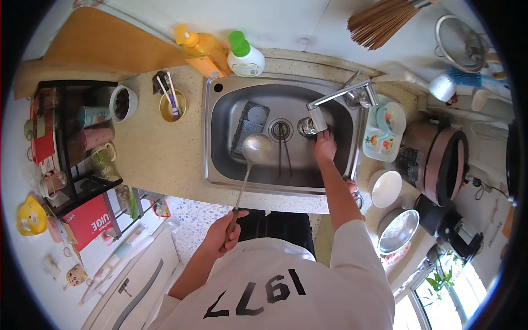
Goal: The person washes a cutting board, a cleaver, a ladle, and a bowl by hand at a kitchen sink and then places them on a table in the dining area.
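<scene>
My left hand (pixel 227 233) is closed around the dark handle of a metal ladle (pixel 256 149), whose bowl is held over the stainless steel sink (pixel 214 185). Inside the sink, my right hand (pixel 324 146) reaches to a shiny metal or glass cup (pixel 306 127), just under the spout of the faucet (pixel 317 117). The faucet partly covers the cup and the fingertips, so the hold cannot be made out. A pair of dark chopsticks (pixel 280 154) lies across the drain. Left of it rests a dark tray with a grey patterned cloth or sponge (pixel 248 134).
Behind the sink stand an orange pump bottle (pixel 210 51) and a white bottle with a green cap (pixel 246 62). To the right are a divided children's plate (pixel 377 144), a white bowl (pixel 385 188) and a metal bowl (pixel 398 231). A yellow cup (pixel 173 111) holds toothbrushes at left.
</scene>
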`<state>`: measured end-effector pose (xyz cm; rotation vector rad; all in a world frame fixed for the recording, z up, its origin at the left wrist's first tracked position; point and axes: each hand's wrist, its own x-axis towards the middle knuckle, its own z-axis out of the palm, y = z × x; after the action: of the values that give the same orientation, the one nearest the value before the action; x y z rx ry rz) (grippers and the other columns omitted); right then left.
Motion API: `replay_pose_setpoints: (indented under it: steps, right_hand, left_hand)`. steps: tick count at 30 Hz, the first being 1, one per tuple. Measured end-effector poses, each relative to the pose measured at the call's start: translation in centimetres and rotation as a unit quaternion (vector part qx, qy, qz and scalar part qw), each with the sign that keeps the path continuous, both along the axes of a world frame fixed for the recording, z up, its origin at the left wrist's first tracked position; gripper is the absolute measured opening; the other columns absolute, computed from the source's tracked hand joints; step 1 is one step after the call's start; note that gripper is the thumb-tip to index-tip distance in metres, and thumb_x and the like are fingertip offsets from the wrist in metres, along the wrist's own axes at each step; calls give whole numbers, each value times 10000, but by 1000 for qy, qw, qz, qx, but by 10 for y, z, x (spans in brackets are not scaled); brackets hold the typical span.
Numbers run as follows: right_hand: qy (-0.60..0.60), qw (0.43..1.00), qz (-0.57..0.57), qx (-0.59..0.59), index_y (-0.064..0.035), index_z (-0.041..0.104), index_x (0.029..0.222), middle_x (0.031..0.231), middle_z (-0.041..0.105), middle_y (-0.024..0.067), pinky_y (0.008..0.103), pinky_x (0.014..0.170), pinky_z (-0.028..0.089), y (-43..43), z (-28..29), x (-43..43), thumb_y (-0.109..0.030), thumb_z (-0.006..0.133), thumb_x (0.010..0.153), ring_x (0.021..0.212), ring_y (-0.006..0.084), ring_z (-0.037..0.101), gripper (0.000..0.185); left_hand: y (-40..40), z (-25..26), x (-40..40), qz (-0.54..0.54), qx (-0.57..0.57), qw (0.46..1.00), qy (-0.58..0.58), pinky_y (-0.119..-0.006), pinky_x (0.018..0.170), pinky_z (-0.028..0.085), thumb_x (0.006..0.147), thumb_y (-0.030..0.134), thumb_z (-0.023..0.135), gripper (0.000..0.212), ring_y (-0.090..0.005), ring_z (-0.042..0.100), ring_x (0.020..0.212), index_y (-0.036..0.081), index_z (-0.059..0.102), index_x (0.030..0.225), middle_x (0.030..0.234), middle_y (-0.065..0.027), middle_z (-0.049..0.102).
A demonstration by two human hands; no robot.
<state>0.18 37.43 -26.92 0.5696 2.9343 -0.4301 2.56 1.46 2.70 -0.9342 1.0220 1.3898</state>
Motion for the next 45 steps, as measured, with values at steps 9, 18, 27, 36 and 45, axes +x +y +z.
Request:
replay_pose_setpoints:
  steps: [9, 18, 27, 36, 45]
  right_hand:
    - [-85, 994, -39, 51, -88, 621, 1110, 1173, 568, 107, 480, 944, 443, 0, -16, -15, -184, 770, 729, 1144, 312, 524, 420]
    - [252, 945, 101, -183, -76, 625, 1102, 1023, 628, 114, 444, 822, 474, -74, 148, 19, -68, 730, 664, 971, 328, 598, 450]
    - [228, 940, 251, -26, -15, 650, 994, 1016, 628, 103, 414, 851, 470, -95, 165, -37, -88, 676, 718, 1023, 282, 575, 287]
    - [267, 927, 102, -244, -50, 607, 821, 841, 594, 115, 411, 803, 465, -148, 162, -34, -113, 702, 699, 888, 303, 568, 166]
    - [161, 964, 137, -163, -69, 579, 785, 803, 589, 93, 410, 801, 464, -135, 164, -26, -110, 731, 668, 869, 290, 572, 197]
  left_hand:
    - [14, -7, -7, -42, -8, 999, 23, -224, 361, 289, 1036, 387, 409, 438, -75, 361, 387, 73, 532, 1316, 577, 17, 425]
    - [14, -7, 0, 15, 43, 998, 47, -235, 362, 274, 1033, 321, 457, 240, -92, 348, 391, 122, 524, 1149, 619, 15, 420]
    - [12, 23, -8, -40, 83, 994, 53, -240, 380, 248, 1045, 309, 416, 228, -84, 320, 409, 121, 499, 1145, 609, 34, 353]
    - [-7, 16, -2, -28, 127, 991, 24, -239, 364, 227, 1048, 340, 405, 236, -78, 307, 393, 139, 497, 1130, 573, 41, 323]
    - [-7, 15, -7, -47, 119, 990, 53, -244, 365, 238, 1047, 348, 387, 225, -91, 300, 387, 150, 477, 1102, 571, 41, 317]
